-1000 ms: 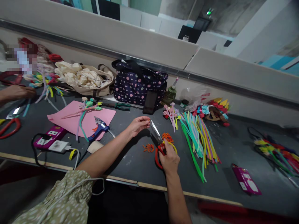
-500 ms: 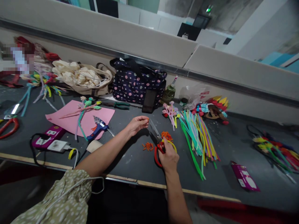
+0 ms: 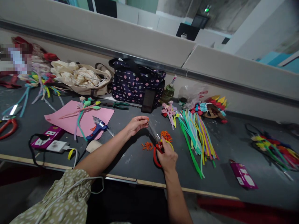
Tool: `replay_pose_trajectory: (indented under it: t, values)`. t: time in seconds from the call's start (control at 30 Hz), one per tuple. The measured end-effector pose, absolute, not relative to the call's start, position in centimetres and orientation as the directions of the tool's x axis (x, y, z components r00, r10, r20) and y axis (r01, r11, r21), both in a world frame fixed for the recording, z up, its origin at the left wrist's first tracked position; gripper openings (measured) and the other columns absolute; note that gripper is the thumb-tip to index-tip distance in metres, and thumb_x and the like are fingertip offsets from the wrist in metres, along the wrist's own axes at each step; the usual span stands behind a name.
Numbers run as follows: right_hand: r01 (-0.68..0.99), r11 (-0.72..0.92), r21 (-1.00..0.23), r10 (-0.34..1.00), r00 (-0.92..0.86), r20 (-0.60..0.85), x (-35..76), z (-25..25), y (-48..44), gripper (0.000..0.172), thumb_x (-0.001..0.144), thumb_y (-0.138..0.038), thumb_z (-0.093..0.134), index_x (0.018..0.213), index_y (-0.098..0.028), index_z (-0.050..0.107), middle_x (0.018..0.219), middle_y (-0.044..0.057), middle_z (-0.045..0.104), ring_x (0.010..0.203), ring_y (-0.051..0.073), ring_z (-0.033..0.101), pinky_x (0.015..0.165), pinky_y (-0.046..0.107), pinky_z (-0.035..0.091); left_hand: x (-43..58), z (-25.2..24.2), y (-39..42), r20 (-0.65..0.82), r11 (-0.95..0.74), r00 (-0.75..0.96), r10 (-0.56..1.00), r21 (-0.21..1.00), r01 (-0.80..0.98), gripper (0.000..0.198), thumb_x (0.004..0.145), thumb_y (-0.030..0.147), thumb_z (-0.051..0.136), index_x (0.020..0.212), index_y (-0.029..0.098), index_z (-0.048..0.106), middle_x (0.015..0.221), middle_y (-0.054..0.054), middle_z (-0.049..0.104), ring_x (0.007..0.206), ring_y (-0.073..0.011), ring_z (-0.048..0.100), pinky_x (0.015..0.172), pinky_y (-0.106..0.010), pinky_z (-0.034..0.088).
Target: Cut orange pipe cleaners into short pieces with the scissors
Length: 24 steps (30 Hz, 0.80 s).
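My right hand is wrapped round the red and yellow handles of a pair of scissors, whose blades point up and left. At the blade tips, my left hand pinches a small orange piece of pipe cleaner between thumb and fingertips; most of it is hidden. Below the blades lies a small heap of cut orange pieces. A larger orange heap sits just beyond my right hand.
Right of my hands lies a bundle of coloured pipe cleaners. A glue gun rests on pink paper at left, near a purple power strip. A polka-dot bag stands behind with a phone against it.
The scissor blades look closer together than before. Both hands stay in nearly the same place, and the whole view has shifted slightly.
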State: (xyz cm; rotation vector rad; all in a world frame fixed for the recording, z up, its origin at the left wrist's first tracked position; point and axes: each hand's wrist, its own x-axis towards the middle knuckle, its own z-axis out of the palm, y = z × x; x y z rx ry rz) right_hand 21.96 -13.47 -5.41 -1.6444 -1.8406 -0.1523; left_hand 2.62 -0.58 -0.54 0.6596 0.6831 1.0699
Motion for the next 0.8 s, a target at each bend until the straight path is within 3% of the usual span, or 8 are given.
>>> replay_pose_trajectory:
  t: [0.8]
  values:
    - [0.933,0.183,-0.31,0.868,-0.005,0.497,22.08,-5.63,-13.45,0.04,0.088,-0.028,0.047,0.126,-0.017,0.054,0.083,0.004,0.067,0.072,0.012,0.061,0.067,0.021,0.045,2.64,-1.17,-0.42,-0.159,0.332,0.343,0.926,0.778,-0.534,0.026,0.058,0.012,0.079,0.081,0.009,0.067,0.065,-0.003,0.065,0.058,-0.0113,0.062,0.063,-0.026,0.051]
